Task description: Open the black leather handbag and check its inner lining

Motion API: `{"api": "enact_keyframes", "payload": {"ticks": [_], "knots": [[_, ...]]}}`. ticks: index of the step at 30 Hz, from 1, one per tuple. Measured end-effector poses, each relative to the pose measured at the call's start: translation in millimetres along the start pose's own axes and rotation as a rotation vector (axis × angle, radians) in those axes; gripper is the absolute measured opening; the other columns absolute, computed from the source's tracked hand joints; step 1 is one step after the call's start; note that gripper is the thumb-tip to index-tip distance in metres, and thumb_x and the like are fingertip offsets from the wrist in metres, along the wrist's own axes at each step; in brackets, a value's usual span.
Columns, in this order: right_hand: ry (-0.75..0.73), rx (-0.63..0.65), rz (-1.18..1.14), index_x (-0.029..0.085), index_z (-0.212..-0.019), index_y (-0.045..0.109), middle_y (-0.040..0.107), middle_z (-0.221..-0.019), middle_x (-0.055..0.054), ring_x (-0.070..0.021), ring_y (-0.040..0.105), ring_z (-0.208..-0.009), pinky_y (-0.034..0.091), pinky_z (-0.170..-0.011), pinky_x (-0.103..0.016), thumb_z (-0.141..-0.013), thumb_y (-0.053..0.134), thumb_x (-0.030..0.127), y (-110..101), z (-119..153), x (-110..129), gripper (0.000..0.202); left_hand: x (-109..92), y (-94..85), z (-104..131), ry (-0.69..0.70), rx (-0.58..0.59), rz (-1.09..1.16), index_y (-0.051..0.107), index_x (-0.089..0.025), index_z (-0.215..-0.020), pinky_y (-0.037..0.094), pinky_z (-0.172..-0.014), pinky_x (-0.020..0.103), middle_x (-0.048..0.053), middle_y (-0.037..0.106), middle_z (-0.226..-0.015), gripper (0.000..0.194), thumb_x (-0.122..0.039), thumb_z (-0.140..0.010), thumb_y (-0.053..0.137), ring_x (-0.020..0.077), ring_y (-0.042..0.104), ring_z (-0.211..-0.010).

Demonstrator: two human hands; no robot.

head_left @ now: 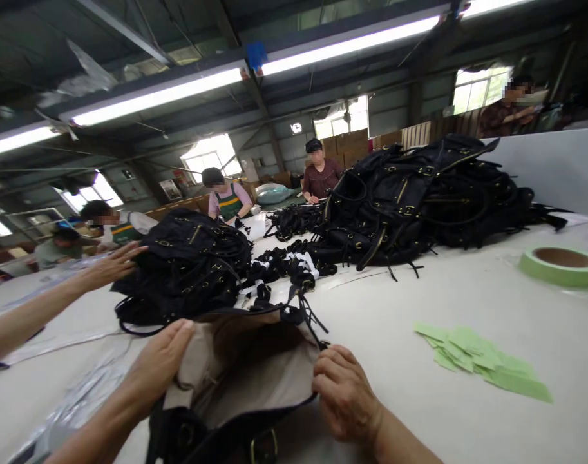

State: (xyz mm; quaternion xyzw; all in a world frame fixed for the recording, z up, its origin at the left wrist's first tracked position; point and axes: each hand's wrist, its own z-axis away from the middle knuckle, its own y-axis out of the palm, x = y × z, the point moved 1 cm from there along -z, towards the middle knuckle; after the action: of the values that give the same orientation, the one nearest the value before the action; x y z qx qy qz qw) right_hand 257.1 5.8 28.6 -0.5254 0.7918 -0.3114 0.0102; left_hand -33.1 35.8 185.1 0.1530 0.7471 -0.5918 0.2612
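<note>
The open black handbag (236, 386) lay on the desk (419, 309) directly in front of the person, its mouth facing up and showing the beige lining (255, 374). Its long axis ran left to right, spanning the gap between the two hands, so both were equally near.

The left hand (161, 364) was closed over the left edge of the opening, fingers curled onto the lining and the forearm coming in low from the lower left. The right hand (344, 390) pinched the right rim near the black strap (308, 319), knuckles up and wrist bent inward.

A co-worker's hand (107, 264) reached in from the left, fingers spread, toward a second black bag (187, 270) just beyond. A larger pile of bags (419, 193) sat farther back, with green tape strips (482, 364) and a tape roll (561, 265) to the right.
</note>
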Motion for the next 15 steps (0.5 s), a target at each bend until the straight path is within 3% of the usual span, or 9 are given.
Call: {"api": "enact_keyframes", "payload": {"ticks": [4, 7, 11, 13, 15], "knots": [[0.043, 0.036, -0.11, 0.019, -0.074, 0.049, 0.054, -0.07, -0.004, -0.0194, 0.05, -0.07, 0.038, -0.073, -0.039, -0.071, 0.043, 0.017, 1.6, 0.2, -1.0, 0.007, 18.7, 26.0, 23.9, -0.07, 0.129, 0.209, 0.056, -0.02, -0.09, 0.052, -0.083, 0.03, 0.005, 0.069, -0.091, 0.041, -0.057, -0.081, 0.041, 0.0241, 0.064, -0.094], [0.081, 0.067, -0.124, 0.018, -0.083, 0.055, 0.059, -0.073, -0.005, -0.0197, 0.052, -0.07, 0.04, -0.07, -0.038, -0.074, 0.044, 0.014, 5.3, 0.1, 4.8, 0.015, 24.0, 36.7, 33.8, -0.102, 0.2, 0.332, 0.055, -0.02, -0.092, 0.052, -0.084, 0.03, 0.004, 0.069, -0.09, 0.043, -0.06, -0.081, 0.044, 0.0229, 0.065, -0.091], [0.38, 0.209, -0.169, 0.015, -0.111, 0.061, 0.067, -0.102, -0.012, -0.0242, 0.06, -0.092, 0.046, -0.082, -0.039, -0.079, 0.05, 0.017, 25.6, -3.3, 29.8, 0.033, 19.2, 47.1, 41.7, -0.06, 0.284, 0.399, 0.053, -0.022, -0.086, 0.052, -0.078, 0.029, 0.001, 0.065, -0.081, 0.042, -0.063, -0.083, 0.045, 0.0208, 0.062, -0.082], [0.59, 0.296, -0.244, 0.012, -0.123, 0.057, 0.066, -0.111, -0.014, -0.0248, 0.062, -0.095, 0.049, -0.084, -0.036, -0.077, 0.058, 0.023, 43.5, -9.2, 48.8, 0.047, 10.8, 51.8, 46.2, 0.046, 0.289, 0.345, 0.051, -0.023, -0.08, 0.05, -0.075, 0.027, -0.001, 0.062, -0.078, 0.04, -0.061, -0.086, 0.041, 0.0194, 0.06, -0.079], [0.696, 0.381, -0.371, 0.017, -0.126, 0.056, 0.068, -0.112, -0.01, -0.0223, 0.065, -0.094, 0.05, -0.081, -0.03, -0.076, 0.063, 0.028, 63.2, -20.2, 67.9, 0.052, 1.1, 54.8, 51.4, 0.164, 0.262, 0.233, 0.049, -0.023, -0.075, 0.048, -0.072, 0.026, -0.001, 0.059, -0.075, 0.039, -0.058, -0.089, 0.036, 0.0187, 0.059, -0.078]]}}
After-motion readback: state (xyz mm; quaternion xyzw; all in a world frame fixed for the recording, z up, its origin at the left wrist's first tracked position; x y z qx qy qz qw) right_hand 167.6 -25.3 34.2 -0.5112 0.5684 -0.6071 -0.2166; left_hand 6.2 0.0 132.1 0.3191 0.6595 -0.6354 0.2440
